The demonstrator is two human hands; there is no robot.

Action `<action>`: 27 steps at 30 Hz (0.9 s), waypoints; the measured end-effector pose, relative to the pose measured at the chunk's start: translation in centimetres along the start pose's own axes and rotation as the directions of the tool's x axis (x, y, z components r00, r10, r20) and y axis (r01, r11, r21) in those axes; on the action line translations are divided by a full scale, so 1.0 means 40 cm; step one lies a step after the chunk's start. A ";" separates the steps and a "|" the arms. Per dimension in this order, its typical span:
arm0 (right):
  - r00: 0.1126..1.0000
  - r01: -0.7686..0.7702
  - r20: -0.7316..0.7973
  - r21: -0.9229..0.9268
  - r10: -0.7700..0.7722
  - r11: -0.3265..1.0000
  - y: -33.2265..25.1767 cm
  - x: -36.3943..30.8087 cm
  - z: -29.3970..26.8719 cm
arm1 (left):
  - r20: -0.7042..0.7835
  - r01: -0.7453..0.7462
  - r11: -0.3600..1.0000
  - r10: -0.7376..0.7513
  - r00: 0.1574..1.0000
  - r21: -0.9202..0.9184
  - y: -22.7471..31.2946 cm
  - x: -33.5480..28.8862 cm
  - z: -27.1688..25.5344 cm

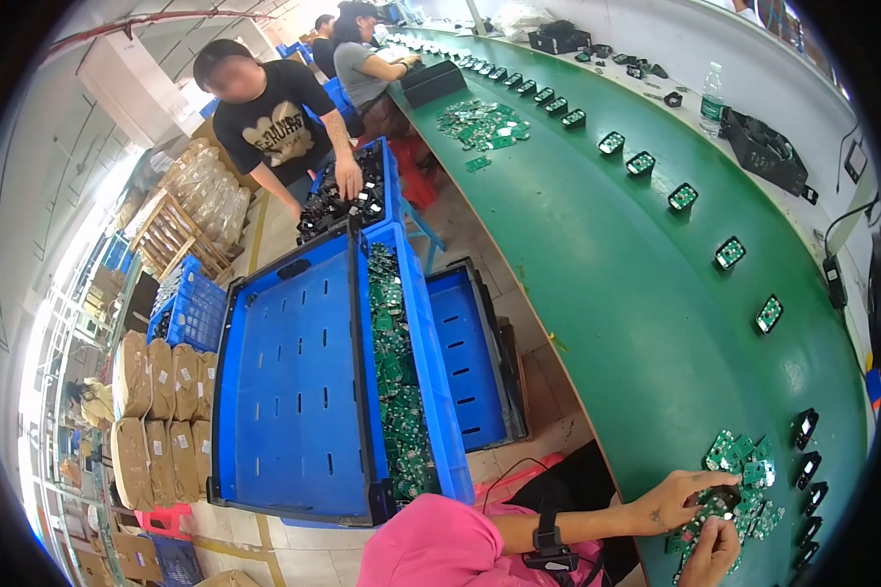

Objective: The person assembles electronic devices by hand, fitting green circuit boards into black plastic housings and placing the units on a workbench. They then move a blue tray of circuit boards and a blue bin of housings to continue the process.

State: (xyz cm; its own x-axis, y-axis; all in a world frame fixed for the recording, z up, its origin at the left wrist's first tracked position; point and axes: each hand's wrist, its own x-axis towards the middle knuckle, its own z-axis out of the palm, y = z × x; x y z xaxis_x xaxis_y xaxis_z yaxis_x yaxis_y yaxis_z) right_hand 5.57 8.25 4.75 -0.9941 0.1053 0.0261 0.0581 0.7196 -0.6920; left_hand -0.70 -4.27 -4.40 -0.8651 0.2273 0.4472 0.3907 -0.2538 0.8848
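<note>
At the lower right, my left hand [677, 502] reaches over the green table with its fingers closed round a small black plastic housing [722, 497]. Close below it, my right hand [712, 554] has thumb and fingers drawn together at the housing's near side; what they grip is mostly hidden. Loose green circuit boards [754, 455] lie in a pile around and under both hands. Just right of the pile stands a short row of black housings [808, 470]. A longer line of housings with boards in them [769, 313] runs away along the table.
Left of the table, a blue crate [387, 391] full of circuit boards has an empty blue tray [294, 372] leaning beside it. A co-worker [274, 117] reaches into another crate of black parts [347, 201]. A bottle [712, 98] and a black bin [764, 152] stand along the wall.
</note>
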 end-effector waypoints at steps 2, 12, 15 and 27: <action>0.989 0.050 -0.131 -0.122 -0.066 0.991 0.006 -0.002 0.011 | 0.008 0.022 1.000 -0.022 1.000 -0.010 0.014 0.001 0.002; 0.987 -0.134 -0.114 -0.186 0.114 0.973 -0.005 0.027 0.005 | 0.047 0.033 0.999 -0.033 0.998 0.005 0.032 0.012 -0.014; 0.979 -0.158 -0.155 -0.189 0.129 0.969 0.011 0.028 0.006 | 0.087 0.081 0.993 -0.073 0.994 -0.088 0.046 0.021 -0.019; 0.965 -0.132 -0.214 0.109 0.153 0.985 0.122 0.029 0.083 | 0.256 0.521 0.822 -0.465 0.848 -0.232 0.089 0.017 -0.031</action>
State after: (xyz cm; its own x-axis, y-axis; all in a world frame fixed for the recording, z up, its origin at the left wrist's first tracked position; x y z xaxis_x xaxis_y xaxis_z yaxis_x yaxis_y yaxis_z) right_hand 4.40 9.60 -0.99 -0.9307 0.3584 0.0734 0.1786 0.6200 -0.7640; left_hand -0.30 -6.17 -1.10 -0.8341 0.5517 0.0014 -0.2026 -0.3087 0.9293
